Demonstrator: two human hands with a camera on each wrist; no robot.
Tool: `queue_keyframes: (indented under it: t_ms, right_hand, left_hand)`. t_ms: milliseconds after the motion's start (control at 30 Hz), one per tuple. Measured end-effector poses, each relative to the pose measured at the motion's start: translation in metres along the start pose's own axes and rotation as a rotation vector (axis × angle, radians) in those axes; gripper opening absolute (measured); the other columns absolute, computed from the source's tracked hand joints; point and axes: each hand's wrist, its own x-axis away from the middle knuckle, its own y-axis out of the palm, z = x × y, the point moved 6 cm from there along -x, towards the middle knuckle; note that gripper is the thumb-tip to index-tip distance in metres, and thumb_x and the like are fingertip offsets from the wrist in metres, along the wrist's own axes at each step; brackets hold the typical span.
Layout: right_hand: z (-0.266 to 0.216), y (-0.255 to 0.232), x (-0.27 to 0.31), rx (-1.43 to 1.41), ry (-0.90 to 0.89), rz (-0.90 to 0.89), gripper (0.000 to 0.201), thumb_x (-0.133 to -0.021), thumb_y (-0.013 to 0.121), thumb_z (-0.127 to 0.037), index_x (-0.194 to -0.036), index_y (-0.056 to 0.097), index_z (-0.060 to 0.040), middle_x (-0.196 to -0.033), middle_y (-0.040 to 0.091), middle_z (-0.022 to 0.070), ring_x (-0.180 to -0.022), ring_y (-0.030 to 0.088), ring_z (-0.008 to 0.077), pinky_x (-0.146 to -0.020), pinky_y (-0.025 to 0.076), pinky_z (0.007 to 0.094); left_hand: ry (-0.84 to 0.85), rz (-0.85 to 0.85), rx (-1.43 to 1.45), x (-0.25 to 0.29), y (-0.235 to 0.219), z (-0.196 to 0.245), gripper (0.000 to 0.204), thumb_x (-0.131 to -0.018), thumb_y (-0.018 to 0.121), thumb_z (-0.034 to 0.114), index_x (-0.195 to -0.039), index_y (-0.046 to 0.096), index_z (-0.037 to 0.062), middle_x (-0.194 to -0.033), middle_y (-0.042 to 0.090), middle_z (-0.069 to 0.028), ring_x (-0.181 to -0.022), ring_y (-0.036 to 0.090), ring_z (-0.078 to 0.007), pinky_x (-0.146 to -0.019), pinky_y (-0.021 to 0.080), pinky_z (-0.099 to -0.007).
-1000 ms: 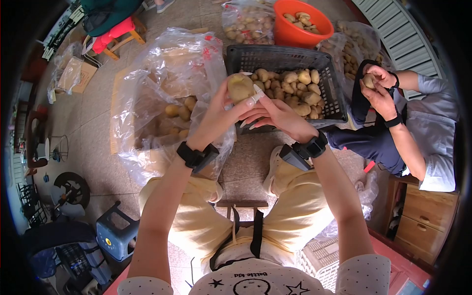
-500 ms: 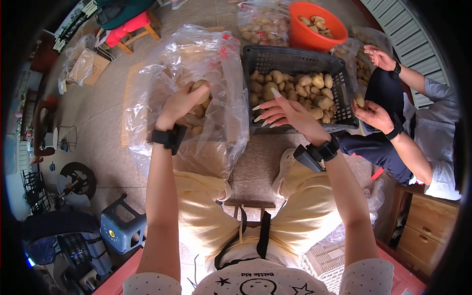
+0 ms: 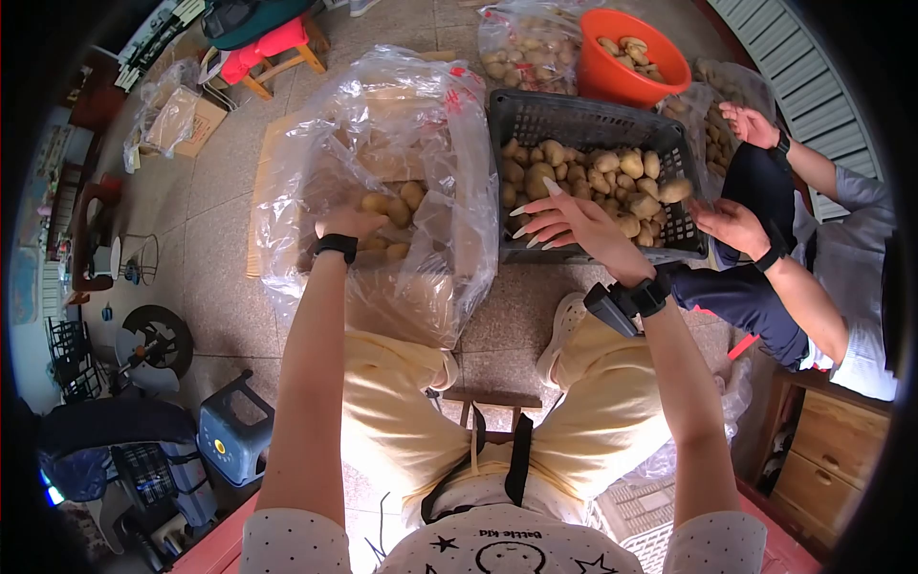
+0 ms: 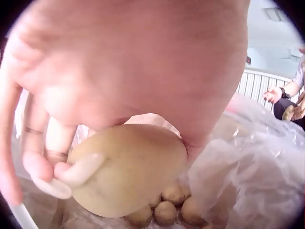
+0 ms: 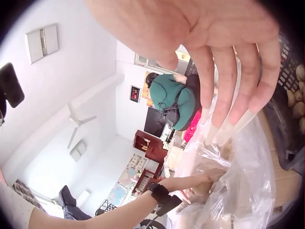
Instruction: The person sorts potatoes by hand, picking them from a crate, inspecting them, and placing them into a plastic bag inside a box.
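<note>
My left hand (image 3: 352,222) is down inside the cardboard box lined with clear plastic (image 3: 382,297). In the left wrist view its fingers curl round a large smooth potato (image 4: 128,167), above several other potatoes (image 4: 165,213) in the box. My right hand (image 3: 583,228) hovers over the near edge of the black crate (image 3: 535,254), palm in, long-nailed fingers extended and holding nothing. Potatoes (image 3: 612,172) lie heaped in that crate. At the crate's right side one potato (image 3: 675,189) shows just off the fingertips of another person's hand (image 3: 734,228).
Behind the crate stand an orange bucket (image 3: 612,86) of potatoes and a clear bag of potatoes (image 3: 526,57). The other person sits at the right, knee (image 3: 712,297) against the crate's corner. A blue stool (image 3: 229,430) stands at the left.
My hands have parted. The left has carried its potato leftward and down into the lined box; the right stays over the crate. The other person's potato has left their fingers toward the crate.
</note>
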Motion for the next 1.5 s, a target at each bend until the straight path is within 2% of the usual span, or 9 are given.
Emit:
queue_keyframes:
  t_ms: [200,400,467,567,767,1033,1133,1300,1500]
  right_hand:
    - [-0.002,-0.003,-0.002,0.01,-0.027,0.008,0.057,-0.102,0.03,-0.048,-0.121,0.059,-0.0029,-0.103,0.068,0.0077,-0.09,0.062,0.0121,-0.084,0.048,0.0252]
    - [0.003,-0.004,-0.004,-0.034,-0.069,0.025,0.045,-0.102,0.038,-0.04,-0.115,0.062,-0.004,-0.096,0.068,0.005,-0.085,0.06,0.0098,-0.079,0.047,0.0233]
    - [0.006,0.001,-0.007,-0.04,-0.12,0.014,0.04,-0.101,0.042,-0.035,-0.115,0.061,-0.0029,-0.096,0.068,0.0052,-0.086,0.06,0.0103,-0.079,0.048,0.0241]
    - [0.018,0.013,-0.015,-0.006,-0.249,-0.043,0.033,-0.099,0.049,-0.028,-0.116,0.06,-0.0012,-0.098,0.067,0.0063,-0.087,0.061,0.0115,-0.079,0.049,0.0254]
    - [0.012,0.068,-0.011,0.184,-0.231,-0.154,0.043,-0.089,0.066,-0.023,-0.126,0.053,-0.0067,-0.104,0.066,0.0097,-0.096,0.062,0.0146,-0.079,0.049,0.0278]
    - [0.021,0.131,-0.012,-0.147,-0.158,-0.528,0.05,-0.085,0.072,-0.031,-0.125,0.057,-0.004,-0.111,0.068,0.0086,-0.103,0.062,0.0143,-0.089,0.048,0.0283]
    - [0.019,0.125,-0.006,-0.286,0.034,-0.435,0.046,-0.084,0.074,-0.023,-0.121,0.058,-0.0001,-0.111,0.068,0.0059,-0.101,0.061,0.0114,-0.09,0.047,0.029]
    - [0.028,0.116,-0.019,-0.153,-0.104,-0.364,0.042,-0.082,0.076,-0.026,-0.114,0.064,-0.0022,-0.103,0.069,0.0039,-0.096,0.061,0.0091,-0.087,0.046,0.0266]
    - [0.023,0.109,-0.014,-0.099,-0.151,-0.326,0.039,-0.079,0.078,-0.03,-0.107,0.07,-0.0042,-0.098,0.069,0.0045,-0.094,0.06,0.0101,-0.087,0.044,0.0259]
  left_hand:
    - [-0.119,0.057,-0.049,-0.017,0.019,-0.02,0.07,-0.075,0.059,0.065,-0.115,0.066,0.0086,-0.122,0.062,-0.0166,-0.113,0.059,-0.0326,-0.093,0.048,-0.0428]
    - [-0.092,0.312,0.075,-0.033,-0.003,-0.002,0.034,-0.086,0.059,0.035,-0.099,0.07,0.0052,-0.106,0.069,-0.0109,-0.096,0.067,-0.0242,-0.078,0.054,-0.0362]
    - [-0.008,0.025,1.16,-0.046,0.005,0.014,0.037,-0.088,0.057,0.039,-0.101,0.067,0.0054,-0.094,0.067,-0.0038,-0.083,0.065,-0.0162,-0.072,0.052,-0.0316]
    - [0.23,-0.235,1.749,-0.002,-0.025,0.07,0.04,-0.091,0.054,0.043,-0.108,0.065,0.0079,-0.089,0.057,0.0013,-0.076,0.054,-0.0109,-0.073,0.048,-0.0268]
    - [0.324,-0.072,1.775,0.065,-0.076,0.133,0.038,-0.094,0.043,0.035,-0.107,0.063,0.0056,-0.089,0.059,-0.0008,-0.076,0.056,-0.0112,-0.072,0.049,-0.0266]
    - [0.582,-0.024,1.636,0.111,-0.086,0.182,0.038,-0.096,0.04,0.033,-0.106,0.063,0.0056,-0.085,0.058,-0.0014,-0.073,0.055,-0.0106,-0.069,0.047,-0.0248]
    - [0.646,0.012,1.588,0.119,-0.084,0.189,0.034,-0.096,0.041,0.029,-0.103,0.064,0.0051,-0.08,0.059,-0.0023,-0.066,0.055,-0.0101,-0.063,0.047,-0.0234]
    - [0.702,0.015,1.502,0.129,-0.086,0.19,0.029,-0.098,0.043,0.025,-0.1,0.063,0.0043,-0.079,0.06,-0.0023,-0.067,0.056,-0.0093,-0.062,0.047,-0.0241]
    - [0.943,0.377,0.96,0.156,-0.102,0.191,0.017,-0.093,0.053,0.019,-0.102,0.061,0.0062,-0.079,0.063,-0.0071,-0.064,0.061,-0.0178,-0.058,0.048,-0.0313]
